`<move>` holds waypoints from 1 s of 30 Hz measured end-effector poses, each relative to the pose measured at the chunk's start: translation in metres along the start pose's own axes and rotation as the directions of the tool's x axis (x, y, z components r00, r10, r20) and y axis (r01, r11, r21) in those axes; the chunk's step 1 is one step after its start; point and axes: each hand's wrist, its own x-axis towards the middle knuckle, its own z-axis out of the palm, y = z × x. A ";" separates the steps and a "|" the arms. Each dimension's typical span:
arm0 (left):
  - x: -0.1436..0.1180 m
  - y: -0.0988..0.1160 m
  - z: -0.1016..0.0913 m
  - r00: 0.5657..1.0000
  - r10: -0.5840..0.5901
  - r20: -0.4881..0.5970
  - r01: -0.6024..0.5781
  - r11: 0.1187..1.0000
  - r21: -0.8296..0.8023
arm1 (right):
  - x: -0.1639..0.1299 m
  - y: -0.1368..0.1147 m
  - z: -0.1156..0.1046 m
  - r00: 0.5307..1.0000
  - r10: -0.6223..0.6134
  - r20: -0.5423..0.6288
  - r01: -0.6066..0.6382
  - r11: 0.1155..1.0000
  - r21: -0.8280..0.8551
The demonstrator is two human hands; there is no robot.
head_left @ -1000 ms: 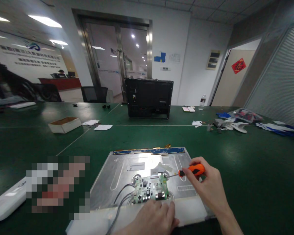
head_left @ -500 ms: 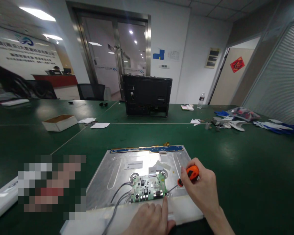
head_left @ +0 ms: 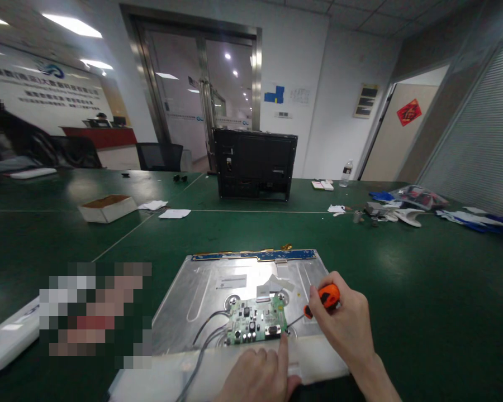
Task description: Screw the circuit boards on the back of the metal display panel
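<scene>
A silver metal panel (head_left: 201, 296) lies flat on the green table in front of me, with a small green circuit board (head_left: 256, 322) fixed near its front edge and grey cables (head_left: 204, 340) running off to the left. My right hand (head_left: 346, 326) grips an orange-handled screwdriver (head_left: 323, 298), its tip down at the board's front right corner. My left hand (head_left: 260, 374) rests on the panel's white front edge, index finger pointing at that same corner.
A black monitor housing (head_left: 255, 164) stands upright farther back. A cardboard box (head_left: 107, 207) and papers lie at the left, gloves, bags and small parts (head_left: 402, 212) at the right. A white object (head_left: 8, 340) lies at the near left edge.
The screwdriver swung from lying level over the board's top right corner down to its front right corner. My left index finger stretched out toward that corner.
</scene>
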 end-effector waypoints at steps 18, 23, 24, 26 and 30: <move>-0.002 0.002 0.008 0.999 -0.010 -0.039 0.008 0.997 -0.072 | -0.002 -0.004 -0.002 0.997 -0.064 0.036 0.064 0.998 0.008; 0.001 0.000 0.003 1.000 -0.001 -0.019 0.000 0.999 -0.054 | -0.002 -0.008 -0.003 0.988 -0.112 0.102 0.113 0.994 -0.010; 0.001 0.000 0.003 1.000 0.003 -0.016 -0.003 0.999 -0.047 | -0.001 -0.009 -0.003 0.986 -0.115 0.118 0.118 0.993 -0.019; 0.002 0.001 0.003 1.000 0.005 -0.012 -0.005 0.999 -0.037 | -0.001 -0.012 -0.002 0.982 -0.118 0.147 0.125 0.991 -0.040; 0.002 0.004 0.005 1.000 -0.009 -0.010 0.009 0.999 -0.044 | 0.002 -0.016 0.000 0.962 -0.175 0.209 0.199 0.975 -0.097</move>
